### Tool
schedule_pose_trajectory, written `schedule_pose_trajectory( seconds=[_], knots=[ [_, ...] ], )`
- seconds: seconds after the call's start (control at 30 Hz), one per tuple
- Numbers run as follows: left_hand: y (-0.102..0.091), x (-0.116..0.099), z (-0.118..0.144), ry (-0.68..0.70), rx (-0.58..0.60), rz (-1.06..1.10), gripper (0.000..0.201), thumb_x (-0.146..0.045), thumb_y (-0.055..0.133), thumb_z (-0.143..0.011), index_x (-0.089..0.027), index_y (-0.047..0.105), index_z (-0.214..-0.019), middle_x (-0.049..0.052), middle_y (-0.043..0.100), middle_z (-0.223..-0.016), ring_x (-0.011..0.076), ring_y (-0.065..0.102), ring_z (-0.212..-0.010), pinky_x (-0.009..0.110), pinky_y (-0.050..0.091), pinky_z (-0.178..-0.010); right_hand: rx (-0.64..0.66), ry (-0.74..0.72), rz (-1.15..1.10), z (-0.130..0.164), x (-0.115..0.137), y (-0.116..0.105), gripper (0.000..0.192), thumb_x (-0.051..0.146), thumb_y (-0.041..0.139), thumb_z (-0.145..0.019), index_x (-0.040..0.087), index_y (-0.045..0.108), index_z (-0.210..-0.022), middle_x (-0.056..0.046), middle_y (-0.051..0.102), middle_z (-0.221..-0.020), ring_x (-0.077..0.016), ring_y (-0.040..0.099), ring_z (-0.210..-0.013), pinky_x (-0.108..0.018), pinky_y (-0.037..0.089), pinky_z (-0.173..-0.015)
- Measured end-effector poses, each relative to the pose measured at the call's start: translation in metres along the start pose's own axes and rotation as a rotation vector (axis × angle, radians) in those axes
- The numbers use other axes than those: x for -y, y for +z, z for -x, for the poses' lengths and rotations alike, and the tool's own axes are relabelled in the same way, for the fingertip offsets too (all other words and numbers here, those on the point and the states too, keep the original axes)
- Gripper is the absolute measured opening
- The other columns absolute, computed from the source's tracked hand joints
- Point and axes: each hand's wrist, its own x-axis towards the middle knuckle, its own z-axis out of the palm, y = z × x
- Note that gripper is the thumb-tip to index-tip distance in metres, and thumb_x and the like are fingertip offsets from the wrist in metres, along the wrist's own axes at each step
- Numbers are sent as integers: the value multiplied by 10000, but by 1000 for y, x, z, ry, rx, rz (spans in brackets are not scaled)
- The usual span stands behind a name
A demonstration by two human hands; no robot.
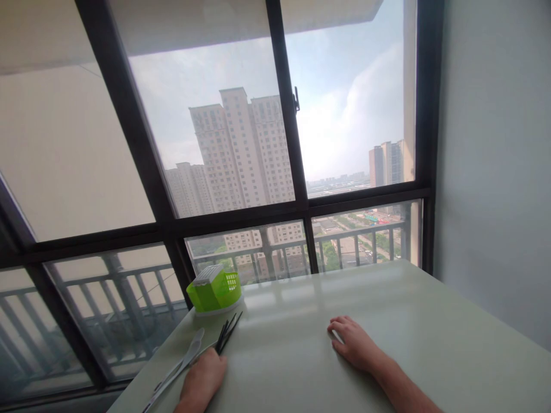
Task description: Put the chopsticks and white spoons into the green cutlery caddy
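Two hands show in the head view, the only one I have, both low on the pale table that runs up to a window wall; my left hand sits at the table's near left edge, curled over the near ends of a bundle of dark chopsticks; whether it grips them or merely rests on them I cannot tell, since the fingers are hidden beneath the hand; the chopsticks fan out from it toward the far left corner, their tips just short of a green basket; the basket stands in that far left corner, close against the window frame, with a pale lid or insert tilted on top; just beside the chopsticks, nearer the left edge, lie a metal spoon and what looks like a second piece of cutlery, running almost parallel to the edge; my right hand lies flat and unclenched, palm down on bare table toward the middle, holding nothing, well apart from everything else; the risk I see is at the left edge: the cutlery lies so close to it that a sideways nudge from the left wrist could push a piece off; the chopsticks, held only at one end, could splay or roll if the hold is loose
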Motion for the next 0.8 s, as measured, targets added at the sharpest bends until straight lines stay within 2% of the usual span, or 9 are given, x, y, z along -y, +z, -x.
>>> schedule_pose_trajectory(
  seconds=[0.13,0.23,0.3,0.4,0.53,0.6,0.67,0.73,0.8],
  knots=[
    [-2,-1,6,43,-55,-8,393,-265,285,-974,-108,640,-1038,218,765,-948,369,743,-934,424,514,-803,-5,-8,-2,-1,0,0,313,234,592,-807,232,720,-1092,-74,669,-1243,-239,547,-1215,-325,348,-1082],
    [-14,-18,16,94,-131,122,383,-359,311,-988,-141,624,-1014,175,765,-903,353,744,-915,396,521,-777,-8,-14,-6,-1,-1,1,300,246,604,-814,227,724,-1089,-78,673,-1232,-241,552,-1212,-331,356,-1082],
    [-23,-40,29,143,-173,314,360,-423,350,-979,-176,610,-1011,119,762,-888,310,746,-864,350,525,-742,-14,0,-24,-1,0,0,280,272,612,-831,219,729,-1080,-88,683,-1209,-252,563,-1199,-353,367,-1081],
    [-34,-84,58,224,-144,623,415,-536,305,-984,-208,559,-1021,2,670,-655,217,662,-546,292,489,-563,-43,27,-143,-2,14,-7,335,378,619,-877,213,712,-1153,-114,686,-1217,-278,569,-1209,-403,386,-1085],
    [-33,-148,102,407,-177,933,394,-584,329,-988,-234,507,-955,-77,515,-505,149,551,-450,246,457,-527,-45,-88,-573,-5,69,-34,541,521,546,-948,273,516,-1428,-104,629,-1365,-280,552,-1283,-463,385,-1112],
    [-25,-176,119,462,-163,1024,382,-575,356,-988,-230,518,-998,-70,538,-522,145,557,-460,240,458,-520,-34,-179,-782,-8,106,-49,607,530,537,-959,296,402,-1502,-95,621,-1374,-273,561,-1281,-469,400,-1102],
    [-12,-198,131,507,-122,1071,416,-567,356,-992,-208,544,-1083,-20,628,-600,165,613,-521,249,477,-530,-81,-204,-835,-11,137,-59,664,523,614,-921,307,379,-1503,-89,632,-1348,-279,575,-1253,-468,417,-1079],
    [4,-211,136,561,-91,1082,469,-547,346,-996,-175,572,-1170,94,746,-834,213,708,-722,281,542,-634,-154,-153,-778,-12,155,-56,596,510,678,-877,305,480,-1401,-73,679,-1246,-277,615,-1155,-448,457,-1015],
    [22,-215,135,582,-49,1064,504,-518,347,-992,-152,595,-1235,180,748,-1100,256,725,-956,301,572,-777,-203,-62,-686,-12,158,-41,388,514,670,-871,284,603,-1176,-48,717,-1071,-257,643,-1000,-403,494,-905]
  ],
)
